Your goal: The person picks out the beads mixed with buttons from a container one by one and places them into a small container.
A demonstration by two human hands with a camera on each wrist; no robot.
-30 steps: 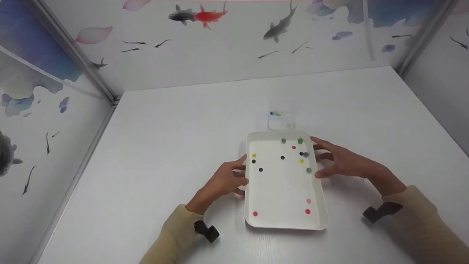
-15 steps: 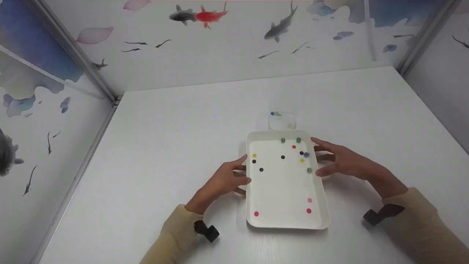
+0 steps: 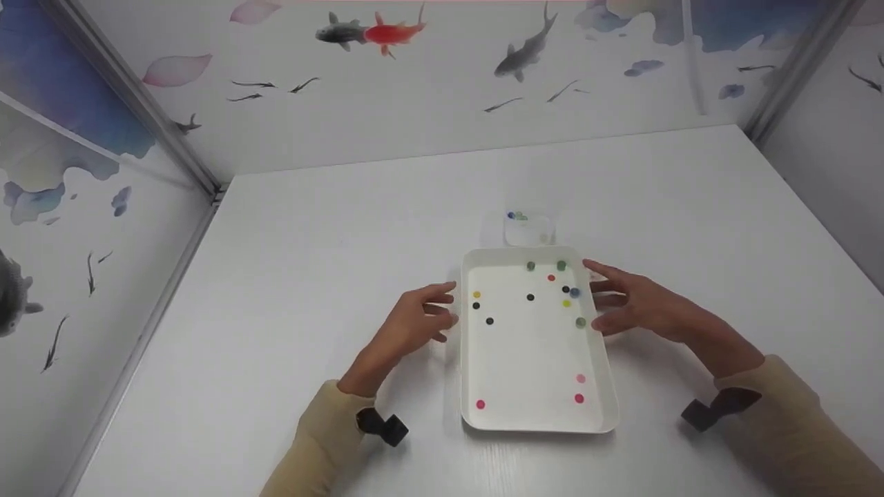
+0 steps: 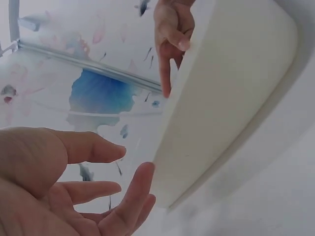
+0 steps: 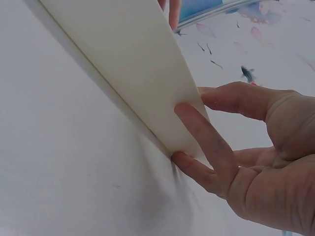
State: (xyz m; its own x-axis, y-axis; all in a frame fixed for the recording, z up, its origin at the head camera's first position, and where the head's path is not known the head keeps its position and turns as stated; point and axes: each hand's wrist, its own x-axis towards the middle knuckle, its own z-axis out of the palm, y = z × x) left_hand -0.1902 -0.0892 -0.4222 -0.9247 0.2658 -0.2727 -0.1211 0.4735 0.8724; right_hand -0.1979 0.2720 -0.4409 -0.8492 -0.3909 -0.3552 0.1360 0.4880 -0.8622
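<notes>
A white rectangular tray (image 3: 532, 359) lies on the table with several small coloured balls in it. Among them are a dark ball (image 3: 530, 297), a yellow ball (image 3: 566, 304) and a green translucent ball (image 3: 581, 322). My left hand (image 3: 418, 319) is just off the tray's left side, its fingers loosely bent and holding nothing; the left wrist view shows the fingers spread beside the outer wall (image 4: 221, 88). My right hand (image 3: 646, 304) stays at the right side. In the right wrist view its fingertips (image 5: 184, 109) touch the tray's outer wall, and the fingers are fairly straight.
Behind the tray's far edge sits a small clear container (image 3: 530, 231) with a few coloured balls inside. The white table (image 3: 331, 276) meets printed walls (image 3: 442, 90) at the back and both sides.
My left hand has come off the tray's left edge and moved slightly left. The right hand remains at the right edge. The tray and balls have barely shifted.
</notes>
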